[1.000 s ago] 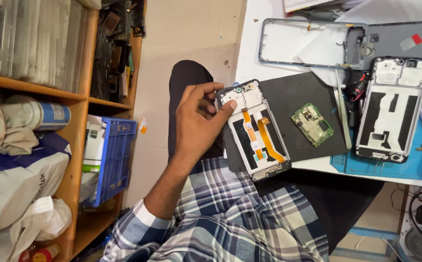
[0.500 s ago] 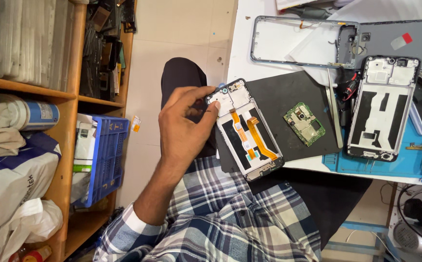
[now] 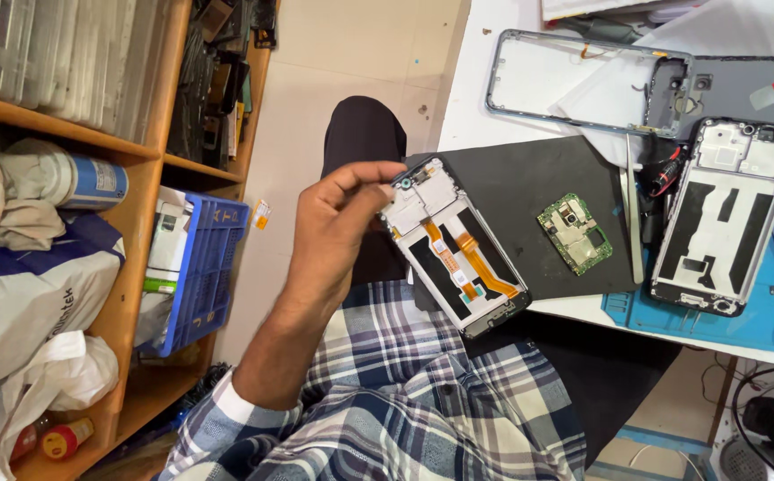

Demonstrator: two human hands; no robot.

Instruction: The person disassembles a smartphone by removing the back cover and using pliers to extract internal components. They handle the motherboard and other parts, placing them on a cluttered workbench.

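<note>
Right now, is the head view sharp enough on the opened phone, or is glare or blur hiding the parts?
Head view: the opened phone with its orange flex cables reads sharp; the hand at its top corner is slightly soft at the fingertips. Lighting is even and soft, no hard shadows. The white table is bright, near washed out. The green circuit board on the black mat is clear.

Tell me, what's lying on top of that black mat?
On the black mat lies a green circuit board. The opened phone covers its near corner; what's underneath is hidden.

White table (image 3: 511, 98), black mat (image 3: 529, 191), blue mat (image 3: 752, 325), phone frame (image 3: 583, 80)
</note>
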